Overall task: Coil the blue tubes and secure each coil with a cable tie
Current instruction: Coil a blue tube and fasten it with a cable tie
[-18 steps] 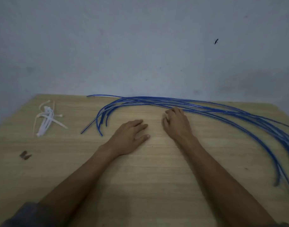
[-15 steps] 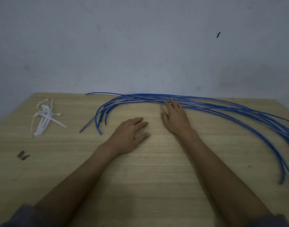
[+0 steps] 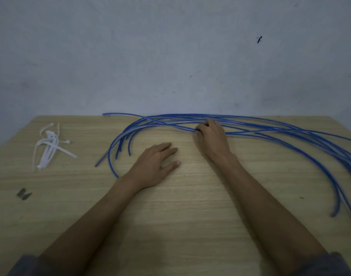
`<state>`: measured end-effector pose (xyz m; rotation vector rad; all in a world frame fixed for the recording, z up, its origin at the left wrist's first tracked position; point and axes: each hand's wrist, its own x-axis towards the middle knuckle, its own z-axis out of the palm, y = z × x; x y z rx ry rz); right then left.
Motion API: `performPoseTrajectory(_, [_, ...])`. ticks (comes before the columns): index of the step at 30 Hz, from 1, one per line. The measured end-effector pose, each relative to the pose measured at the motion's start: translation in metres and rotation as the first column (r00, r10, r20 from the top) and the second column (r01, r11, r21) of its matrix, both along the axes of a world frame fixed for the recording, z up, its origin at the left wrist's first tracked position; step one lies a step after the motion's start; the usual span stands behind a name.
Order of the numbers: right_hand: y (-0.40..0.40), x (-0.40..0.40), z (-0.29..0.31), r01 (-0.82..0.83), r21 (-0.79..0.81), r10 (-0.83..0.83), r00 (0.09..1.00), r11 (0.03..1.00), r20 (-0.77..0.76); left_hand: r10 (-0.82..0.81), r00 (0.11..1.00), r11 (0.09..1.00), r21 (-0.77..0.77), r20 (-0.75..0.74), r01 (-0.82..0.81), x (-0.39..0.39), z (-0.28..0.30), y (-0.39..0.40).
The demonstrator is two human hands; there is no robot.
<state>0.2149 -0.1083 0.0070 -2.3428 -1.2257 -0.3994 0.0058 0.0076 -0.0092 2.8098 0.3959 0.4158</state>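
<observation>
Fingers of right hand [image 3: 211,138] curled, pinching one of the blue tubes [image 3: 270,132] at the bundle's near edge. Left hand [image 3: 153,166] flat on wooden table [image 3: 190,216], fingers straight, holding nothing. Tubes uncoiled, arcing along far edge. White cable ties [image 3: 49,145] far left. No legible writing.

R hand [image 3: 211,139] | fingers flat→curled | now pinching blue tubes [image 3: 270,129]

blue tubes [image 3: 270,129], white cable ties [image 3: 48,148]
</observation>
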Motion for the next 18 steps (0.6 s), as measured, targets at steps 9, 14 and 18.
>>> performPoseTrajectory(9, [0.002, -0.002, 0.023, -0.004, 0.180, 0.001, 1.000, 0.984, 0.013, -0.006, 0.987, 0.999, 0.039, 0.161, 0.000, -0.003, 0.009, -0.005])
performPoseTrajectory(14, [0.005, -0.009, 0.034, -0.071, 0.245, 0.060, 0.997, 0.967, 0.052, 0.213, 0.808, 0.902, 0.208, 0.549, -0.379, -0.005, 0.039, 0.017])
performPoseTrajectory(18, [0.006, -0.017, 0.048, -0.100, 0.349, 0.103, 0.995, 0.932, 0.010, 0.553, 0.749, 0.816, -0.055, 0.365, -0.576, -0.021, 0.043, 0.051])
